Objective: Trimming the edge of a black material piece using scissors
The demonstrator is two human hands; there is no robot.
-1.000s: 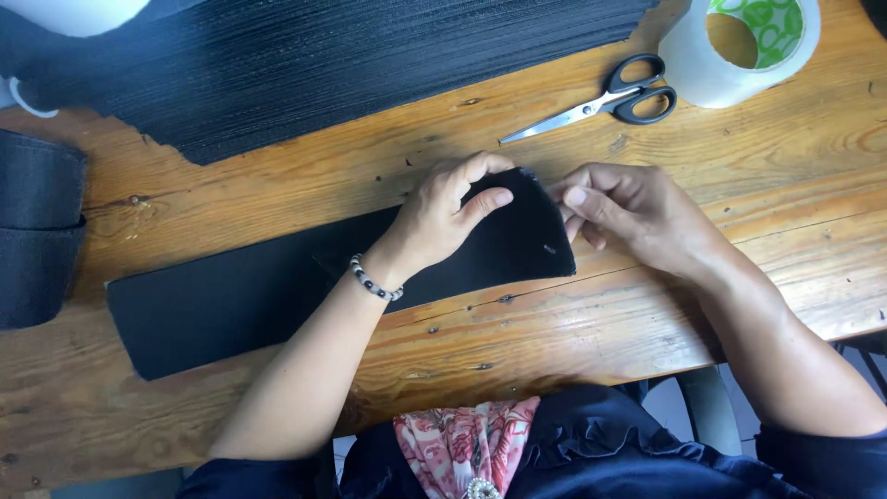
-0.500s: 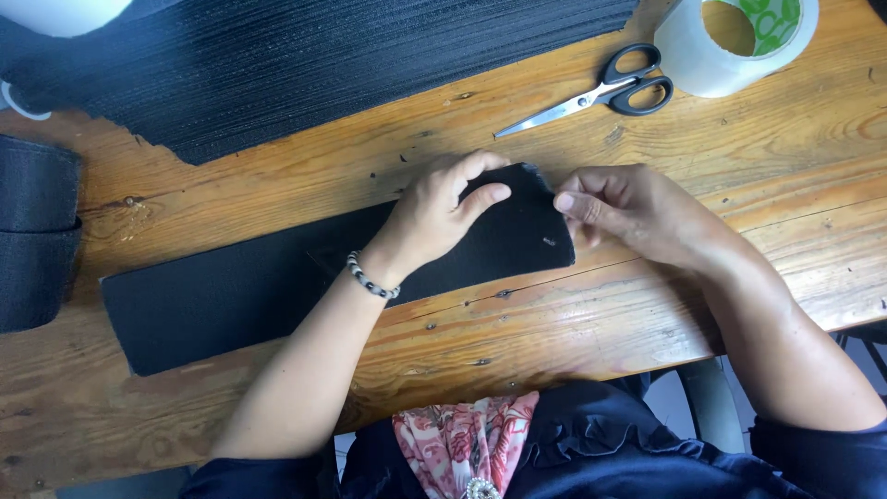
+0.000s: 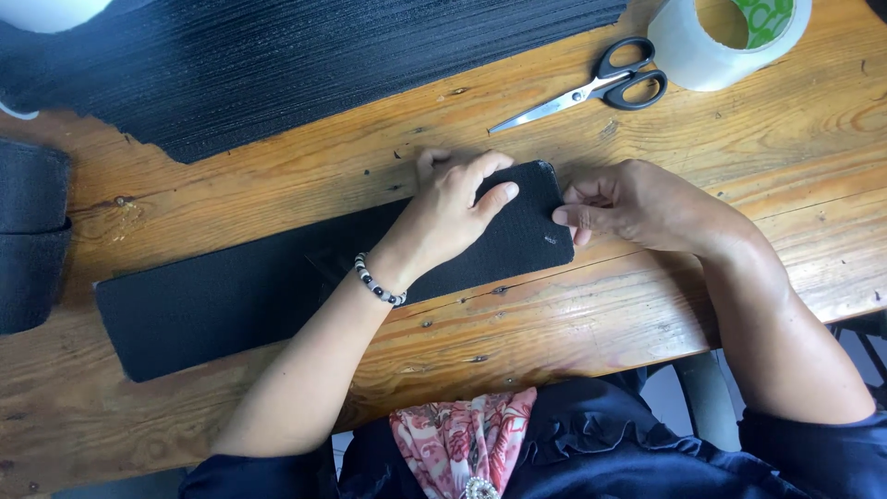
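A long black strip of stiff fabric (image 3: 231,300) lies slanted across the wooden table (image 3: 647,305). My left hand (image 3: 453,214), with a bead bracelet at the wrist, rests flat on the strip's right end, fingers spread over it. My right hand (image 3: 628,205) sits at the strip's right edge, thumb and fingertips pinching that edge. The strip's right end lies nearly flat on the table.
A large sheet of black ribbed material (image 3: 277,65) covers the far left of the table. Black-handled scissors (image 3: 591,85) and a roll of clear tape (image 3: 730,37) lie at the far right. Dark folded fabric (image 3: 32,231) sits at the left edge.
The strip's curled right end has been pressed down flatter. My left hand has spread over it and my right hand has shifted slightly down along the edge.
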